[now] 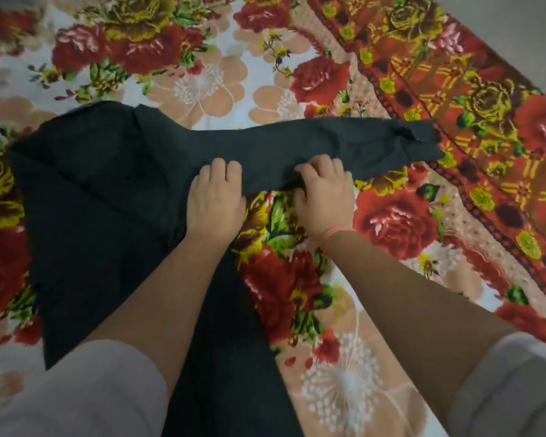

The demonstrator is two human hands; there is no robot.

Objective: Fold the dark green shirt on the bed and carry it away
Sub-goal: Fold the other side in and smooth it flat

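The dark green shirt [101, 197] lies spread on the bed, its body at the left and centre. One long sleeve [344, 143] stretches out flat to the right, cuff near the red border. My left hand [215, 197] presses palm down where the sleeve meets the body, fingers together on the cloth. My right hand [323, 193] grips the sleeve's near edge, with fingers curled over the fabric and the thumb under it. A pink band circles my right wrist.
The floral bedsheet [391, 222] with red roses covers the whole bed; a red and yellow patterned border [454, 89] runs along the right. A strip of grey floor [517, 20] shows at the top right, past the bed's edge.
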